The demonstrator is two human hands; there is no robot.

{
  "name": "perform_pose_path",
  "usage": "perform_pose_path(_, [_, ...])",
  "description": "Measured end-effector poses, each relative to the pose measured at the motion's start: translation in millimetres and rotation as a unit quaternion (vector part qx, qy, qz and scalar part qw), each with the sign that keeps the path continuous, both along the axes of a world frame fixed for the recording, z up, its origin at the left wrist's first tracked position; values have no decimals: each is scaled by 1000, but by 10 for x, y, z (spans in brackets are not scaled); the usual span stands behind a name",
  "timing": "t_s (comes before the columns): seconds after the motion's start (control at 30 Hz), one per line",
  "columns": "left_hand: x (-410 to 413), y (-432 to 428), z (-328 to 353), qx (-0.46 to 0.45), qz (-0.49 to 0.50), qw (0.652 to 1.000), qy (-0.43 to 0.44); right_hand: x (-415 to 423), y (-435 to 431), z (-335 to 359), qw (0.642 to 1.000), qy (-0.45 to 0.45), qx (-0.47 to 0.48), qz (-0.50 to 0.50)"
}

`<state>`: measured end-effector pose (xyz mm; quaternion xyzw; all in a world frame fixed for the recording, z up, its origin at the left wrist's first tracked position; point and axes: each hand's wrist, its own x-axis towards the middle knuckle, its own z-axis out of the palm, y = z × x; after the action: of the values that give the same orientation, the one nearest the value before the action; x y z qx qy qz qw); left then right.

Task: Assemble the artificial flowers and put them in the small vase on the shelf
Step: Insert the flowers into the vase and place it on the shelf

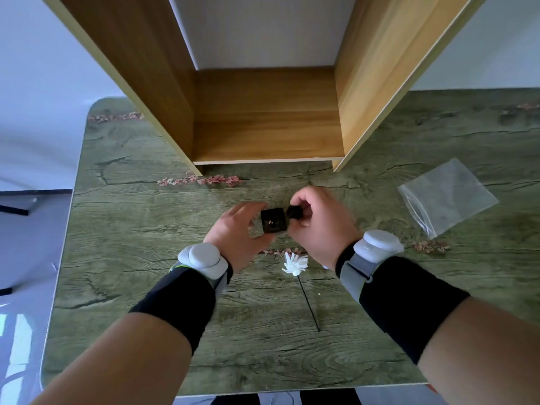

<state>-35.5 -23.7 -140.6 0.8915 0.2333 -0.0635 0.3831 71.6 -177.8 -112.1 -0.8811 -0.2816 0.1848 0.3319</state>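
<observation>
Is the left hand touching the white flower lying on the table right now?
Apart. The head view shows the left hand raised around the black cube, with bare table between it and the white flower.

A single wide-angle camera is sitting on the person's head, looking forward and steeply down along both forearms. It is taking in the green table [122,229] close below, with the wooden shelf [266,127] rising at the far side and bending outward toward the top edge. The hands are sitting near the middle. No second view is sharing the scene.
</observation>
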Motion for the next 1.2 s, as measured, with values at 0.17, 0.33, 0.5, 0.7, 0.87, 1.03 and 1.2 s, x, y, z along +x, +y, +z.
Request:
perform_pose_path(0.17, [-67,27,-75,-14,18,1000,-16,-73,119,-7,998,-39,-9,58])
perform_pose_path(0.33, [-64,46,-115,-29,19,999,-20,-43,123,-97,990,-73,-34,115])
perform_pose_path(0.5, [-63,57,-136,-29,12,999,-22,5,151,-125,976,-121,-95,151])
perform_pose_path(0.7, [-58,60,-151,-31,10,999,-22,14,117,-79,975,-119,-94,161])
perform_pose_path(0.87, [-51,64,-167,-23,6,1000,-16,39,141,-35,975,-100,-113,161])
perform_pose_path(1.03, [-46,62,-179,-30,11,999,-12,68,56,-26,978,-89,-128,142])
perform_pose_path(1.2, [-52,64,-178,-33,7,999,-9,42,52,-11,978,-85,-106,161])
